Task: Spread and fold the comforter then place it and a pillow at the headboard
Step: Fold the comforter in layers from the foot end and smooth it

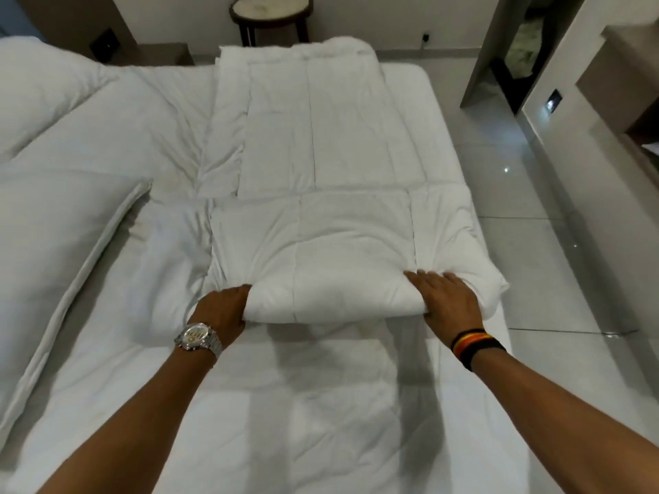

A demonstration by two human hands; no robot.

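A white quilted comforter (313, 144) lies as a long strip down the middle of the bed, its near end doubled over into a thick fold (321, 265). My left hand (223, 308), with a metal watch on the wrist, grips the fold's left end, fingers tucked under it. My right hand (449, 301), with a striped wristband, rests flat on the fold's right end, fingers spread. One white pillow (53, 237) lies at the left of the bed and a second pillow (39, 90) lies beyond it at the far left.
The white mattress (285, 422) fills the foreground. A round dark side table (271, 12) stands beyond the bed's far edge. Glossy tiled floor (517, 180) runs along the bed's right side, with a doorway and wall panels at the right.
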